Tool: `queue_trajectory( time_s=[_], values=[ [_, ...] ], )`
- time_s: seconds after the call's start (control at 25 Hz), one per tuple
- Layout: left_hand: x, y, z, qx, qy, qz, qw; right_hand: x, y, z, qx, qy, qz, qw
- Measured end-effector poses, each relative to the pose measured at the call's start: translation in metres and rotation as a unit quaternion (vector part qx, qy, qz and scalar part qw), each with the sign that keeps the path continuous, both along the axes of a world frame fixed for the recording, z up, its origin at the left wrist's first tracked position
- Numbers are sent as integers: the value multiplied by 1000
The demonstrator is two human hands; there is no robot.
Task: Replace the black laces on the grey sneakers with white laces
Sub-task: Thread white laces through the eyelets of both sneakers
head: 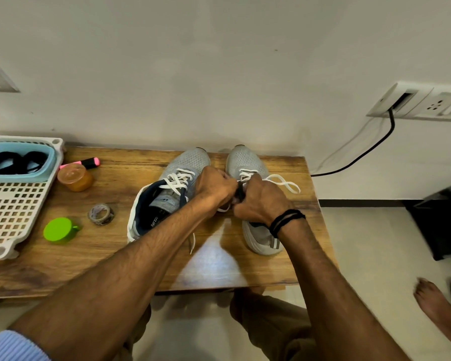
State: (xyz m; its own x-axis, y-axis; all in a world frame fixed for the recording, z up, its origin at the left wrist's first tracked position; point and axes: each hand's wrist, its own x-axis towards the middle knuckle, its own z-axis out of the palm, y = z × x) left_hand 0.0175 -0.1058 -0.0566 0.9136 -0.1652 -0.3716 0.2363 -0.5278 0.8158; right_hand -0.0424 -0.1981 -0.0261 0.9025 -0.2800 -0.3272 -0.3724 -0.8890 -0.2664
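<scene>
Standing side by side near the far edge of the wooden table (102,256), toes to the wall, both grey mesh sneakers carry white lacing. The left sneaker (190,160) shows crossed rows and a dark blue lining. Over the right sneaker (245,159) the left hand (214,186) and right hand (261,201) meet, fingers curled tight on its white lace (295,189), which loops out to the right; a dark strip shows between them. At the table's left, a pale blue tub (51,162) inside a white perforated basket (16,209) holds coiled black laces (13,161). An orange jar (74,177) stands beside it.
</scene>
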Motion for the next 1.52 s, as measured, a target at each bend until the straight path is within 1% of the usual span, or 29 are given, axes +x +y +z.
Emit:
queue_trajectory(
  time_s=[0.04,0.12,0.2,0.24,0.28,0.32,0.4,0.44,0.48,0.52,0.56,0.6,0.64,0.68,0.72,0.76,0.8,0.88,0.96,1.0,1.04,1.12,1.2,1.24,1.28,1.32,1.4,1.44,1.52],
  values=[
    [0,-1,1,10,-7,11,1000,-1,-2,-2,-17,11,5,1000],
    [-1,-2,6,39,-24,35,998,0,-5,-4,-30,3,-22,999],
    [-2,-3,10,50,-40,55,996,3,-8,-6,-3,-15,-66,998],
    [-2,-1,14,28,-39,85,995,5,-8,-6,12,-27,-83,996],
    [0,2,19,-11,-32,147,989,5,-9,-5,28,-37,-98,994],
    [7,7,25,-58,-28,238,969,5,-10,-5,47,-43,-113,992],
    [26,21,38,-155,-47,407,899,5,-12,-3,68,-41,-136,988],
    [31,28,43,-193,-66,457,866,5,-14,-2,70,-38,-139,987],
    [33,32,45,-192,-94,467,858,5,-15,-3,71,-33,-137,987],
    [32,34,44,-136,-128,433,882,6,-15,-4,73,-30,-135,988],
    [26,34,40,-33,-168,350,921,7,-14,-5,77,-28,-135,987],
    [18,30,32,64,-215,224,948,9,-13,-7,76,-30,-133,988],
    [12,25,21,114,-267,90,953,9,-12,-9,75,-35,-132,988],
    [7,18,12,125,-303,-27,944,9,-12,-10,74,-42,-132,988],
    [6,13,3,121,-321,-117,932,9,-13,-13,79,-52,-135,986],
    [5,8,-3,119,-324,-173,923,9,-14,-15,86,-59,-137,985],
    [5,6,-7,118,-314,-199,921,9,-15,-16,96,-61,-140,984],
    [2,1,-10,132,-306,-206,920,10,-15,-17,100,-58,-140,983],
    [0,1,-7,165,-323,-175,915,11,-16,-19,102,-61,-145,982],
    [-2,1,-1,158,-329,-143,920,11,-16,-19,109,-63,-154,980],
    [-2,2,6,121,-333,-92,931,11,-16,-19,107,-66,-163,978],
    [3,8,24,9,-333,71,940,11,-16,-19,86,-69,-182,977],
    [15,14,39,-120,-280,259,917,13,-15,-16,81,-71,-204,973],
    [17,15,46,-177,-233,320,901,13,-14,-15,84,-68,-205,973],
    [15,15,53,-210,-205,344,892,14,-12,-15,91,-67,-200,973],
    [12,15,57,-196,-208,325,902,15,-9,-15,98,-68,-194,974],
    [3,13,61,-92,-244,236,936,14,-6,-15,122,-75,-196,970],
    [0,12,61,-38,-237,193,951,14,-7,-17,132,-76,-199,968],
    [-1,11,58,92,-144,61,983,15,-11,-17,152,-61,-195,967]
  ],
)
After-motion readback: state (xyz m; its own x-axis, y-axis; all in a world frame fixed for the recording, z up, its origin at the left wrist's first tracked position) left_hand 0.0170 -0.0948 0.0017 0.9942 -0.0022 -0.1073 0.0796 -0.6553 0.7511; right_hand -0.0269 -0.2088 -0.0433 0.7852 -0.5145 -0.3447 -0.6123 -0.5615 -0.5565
